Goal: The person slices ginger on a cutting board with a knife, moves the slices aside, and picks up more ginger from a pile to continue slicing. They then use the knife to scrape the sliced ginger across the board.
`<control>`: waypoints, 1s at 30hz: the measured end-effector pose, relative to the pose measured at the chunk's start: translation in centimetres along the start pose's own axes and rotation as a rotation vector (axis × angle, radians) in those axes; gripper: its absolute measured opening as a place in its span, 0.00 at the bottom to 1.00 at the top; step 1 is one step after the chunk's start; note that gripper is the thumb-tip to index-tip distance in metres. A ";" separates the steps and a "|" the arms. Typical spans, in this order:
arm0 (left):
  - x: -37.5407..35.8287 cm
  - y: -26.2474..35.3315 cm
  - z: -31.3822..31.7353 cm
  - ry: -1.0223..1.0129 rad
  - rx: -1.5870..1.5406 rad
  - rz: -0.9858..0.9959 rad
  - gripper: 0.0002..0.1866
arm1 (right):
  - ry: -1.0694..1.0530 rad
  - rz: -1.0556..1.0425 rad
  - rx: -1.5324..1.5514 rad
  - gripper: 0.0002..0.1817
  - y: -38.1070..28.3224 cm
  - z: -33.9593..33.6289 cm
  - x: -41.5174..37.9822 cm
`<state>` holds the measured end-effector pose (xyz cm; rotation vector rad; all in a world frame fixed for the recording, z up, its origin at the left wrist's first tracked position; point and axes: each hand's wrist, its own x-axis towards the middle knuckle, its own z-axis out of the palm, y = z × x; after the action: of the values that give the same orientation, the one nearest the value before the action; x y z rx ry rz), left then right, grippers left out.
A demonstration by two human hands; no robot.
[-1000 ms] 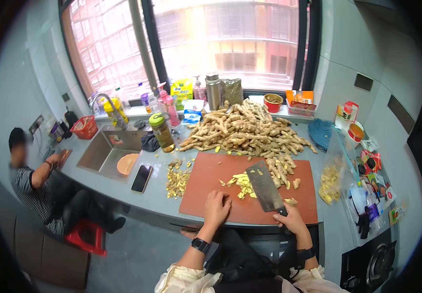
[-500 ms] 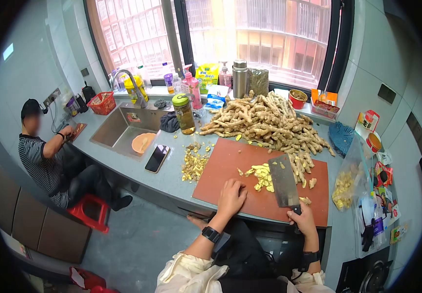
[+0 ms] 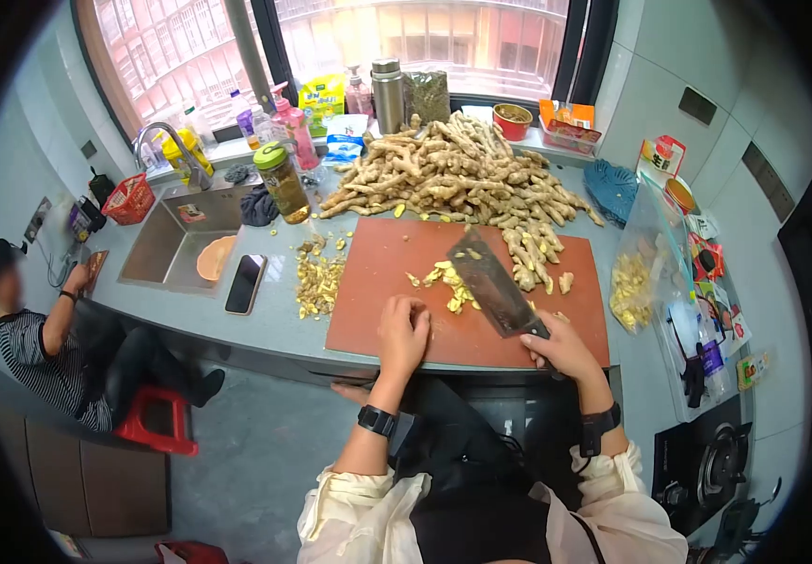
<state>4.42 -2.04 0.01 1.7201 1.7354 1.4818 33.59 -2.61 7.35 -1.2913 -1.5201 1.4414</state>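
- Head view: my right hand (image 3: 559, 348) clamps the cleaver (image 3: 492, 287), its blade hiding some red board (image 3: 378, 273);
- ginger slices (image 3: 456, 298) lie there, beside the blade;
- my left hand (image 3: 403, 334) curls, palm hidden; its grip I cannot tell;
- yellow packet (image 3: 322, 99): writing too small to read.

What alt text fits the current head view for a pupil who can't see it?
A right hand holds a cleaver over a brown cutting board bearing sliced ginger; the left hand is near the board's front edge. Behind lies a large heap of whole ginger.
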 end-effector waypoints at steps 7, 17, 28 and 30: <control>0.2 -0.8 -0.3 0.159 -0.098 -0.029 0.07 | -0.352 -0.047 -0.468 0.15 -3.6 2.1 3.6; 0.5 -0.6 0.0 0.115 -0.183 -0.124 0.10 | -0.087 0.013 -0.204 0.20 -1.8 -0.6 4.7; 4.7 6.8 8.1 -0.342 -0.058 0.114 0.18 | 0.282 -0.230 0.580 0.18 4.9 -5.2 -0.7; 5.2 7.6 10.2 -0.406 0.008 0.145 0.20 | 0.318 -0.224 0.569 0.16 6.1 -5.2 -0.7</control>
<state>15.43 5.23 3.85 2.0168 1.4320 1.0768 39.87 -2.27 2.43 -0.9133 -0.9178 1.3154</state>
